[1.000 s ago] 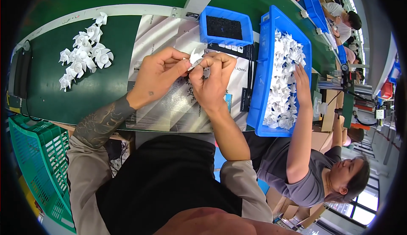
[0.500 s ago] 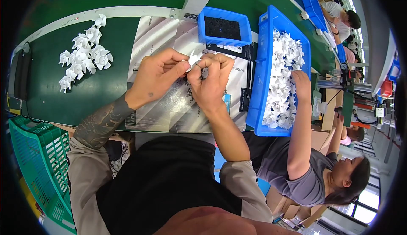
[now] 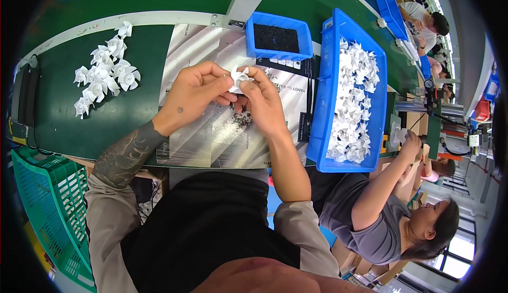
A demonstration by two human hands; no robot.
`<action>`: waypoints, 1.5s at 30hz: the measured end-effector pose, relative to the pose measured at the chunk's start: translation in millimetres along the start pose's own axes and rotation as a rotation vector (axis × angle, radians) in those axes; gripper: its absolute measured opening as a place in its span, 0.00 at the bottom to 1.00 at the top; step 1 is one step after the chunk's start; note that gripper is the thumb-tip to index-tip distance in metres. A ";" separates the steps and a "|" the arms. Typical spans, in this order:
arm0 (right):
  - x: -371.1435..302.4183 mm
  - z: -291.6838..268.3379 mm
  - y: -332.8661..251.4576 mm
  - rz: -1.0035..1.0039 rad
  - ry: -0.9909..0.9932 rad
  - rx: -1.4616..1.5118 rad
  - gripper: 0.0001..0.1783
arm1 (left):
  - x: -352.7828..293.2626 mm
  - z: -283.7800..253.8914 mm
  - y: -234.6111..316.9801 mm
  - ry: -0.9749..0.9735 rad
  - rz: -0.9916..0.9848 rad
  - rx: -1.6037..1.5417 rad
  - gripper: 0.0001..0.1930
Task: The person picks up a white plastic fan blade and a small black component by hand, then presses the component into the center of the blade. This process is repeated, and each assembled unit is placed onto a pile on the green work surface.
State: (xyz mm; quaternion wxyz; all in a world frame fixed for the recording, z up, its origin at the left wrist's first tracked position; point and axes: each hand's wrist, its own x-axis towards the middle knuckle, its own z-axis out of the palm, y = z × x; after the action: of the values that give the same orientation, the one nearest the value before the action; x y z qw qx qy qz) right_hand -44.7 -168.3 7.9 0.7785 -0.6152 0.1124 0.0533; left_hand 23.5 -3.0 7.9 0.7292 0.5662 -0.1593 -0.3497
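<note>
both the left hand (image 3: 196,93) and right hand (image 3: 263,104) pinch one small white fan (image 3: 239,77) together, just above the grey sheet (image 3: 211,134). a loose pinch could drop it among the tiny dark bits (image 3: 241,119) below, or toward the blue bin (image 3: 324,92) of fans beyond the right hand.

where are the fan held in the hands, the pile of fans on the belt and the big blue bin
fan (image 3: 239,76), head view, on its white hub between both hands
pile of fans (image 3: 106,76), head view, on a middle fan
big blue bin (image 3: 321,100), head view, on its left wall
</note>
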 end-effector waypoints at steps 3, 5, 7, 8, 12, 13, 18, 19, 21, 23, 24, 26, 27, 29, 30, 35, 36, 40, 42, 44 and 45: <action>-1.3 2.5 -2.1 -0.096 0.109 -0.050 0.15 | 3.0 2.2 0.7 0.066 -0.049 -0.086 0.08; -1.3 3.4 6.4 -0.210 0.200 -0.108 0.14 | 3.4 1.6 0.6 0.071 -0.043 -0.081 0.08; -0.9 4.0 14.8 -0.437 0.383 -0.227 0.14 | 3.6 1.0 -0.1 0.080 -0.032 -0.074 0.08; -0.6 4.4 15.3 -0.437 0.382 -0.225 0.14 | 3.1 1.0 -1.7 0.082 -0.032 -0.073 0.08; 0.2 5.6 16.1 -0.747 0.369 -0.691 0.08 | 0.0 5.4 -10.3 0.125 0.088 0.024 0.08; -0.2 7.4 14.3 -0.723 0.384 -0.697 0.07 | -0.5 7.7 -10.7 0.137 0.116 0.057 0.07; -0.9 5.9 14.5 -0.765 0.427 -0.905 0.04 | -1.1 10.8 -15.6 0.173 0.198 0.229 0.07; -1.3 5.7 14.4 -0.810 0.432 -1.005 0.04 | -1.0 10.9 -16.5 0.180 0.213 0.281 0.07; -3.5 6.7 15.1 -0.811 0.427 -1.062 0.04 | -1.3 10.5 -17.8 0.190 0.167 0.239 0.07; -5.2 7.7 13.6 -0.817 0.411 -1.182 0.05 | -0.3 10.5 -17.6 0.212 0.080 0.150 0.07; -4.2 6.8 14.7 -0.819 0.418 -1.182 0.05 | 1.7 10.4 -16.5 0.206 0.083 0.153 0.07; 1.6 2.4 20.6 -0.692 0.391 -0.889 0.07 | 7.8 9.2 -13.4 0.218 0.059 0.081 0.07; 3.6 -1.1 21.2 -0.630 0.376 -0.741 0.08 | 10.6 9.4 -11.5 0.223 0.048 0.047 0.07; 4.3 -5.0 20.5 -0.615 0.444 -0.725 0.08 | 10.3 7.8 -10.2 0.212 0.078 0.050 0.08; 4.7 -7.0 19.4 -0.598 0.500 -0.712 0.09 | 10.1 8.3 -8.2 0.210 0.108 0.046 0.08; 19.6 -13.2 20.7 -0.538 0.570 -1.010 0.09 | 0.4 28.4 13.0 0.124 0.035 0.013 0.08; 23.0 -22.6 50.5 -0.668 0.550 -0.673 0.09 | 11.4 46.3 11.7 -0.040 0.062 -0.020 0.09; 11.2 -21.5 22.5 -0.400 0.648 -0.841 0.10 | 25.9 74.7 50.1 -0.151 0.470 0.790 0.09; 5.0 -15.0 21.2 -0.389 0.632 -0.761 0.10 | -0.7 67.5 65.2 -0.103 0.517 0.971 0.09; 7.0 -21.2 21.9 -0.454 0.665 -0.738 0.09 | -4.8 73.6 71.0 -0.140 0.574 1.159 0.09; 6.8 -20.6 20.9 -0.475 0.696 -0.724 0.08 | -4.9 76.0 71.3 -0.177 0.597 1.251 0.09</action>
State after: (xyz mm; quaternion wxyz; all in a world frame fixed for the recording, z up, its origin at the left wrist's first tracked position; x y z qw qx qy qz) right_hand -45.0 -183.7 -18.0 0.4250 -0.8332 0.1957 -0.2947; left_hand -4.1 -45.8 99.0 0.3154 0.7812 -0.5384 -0.0217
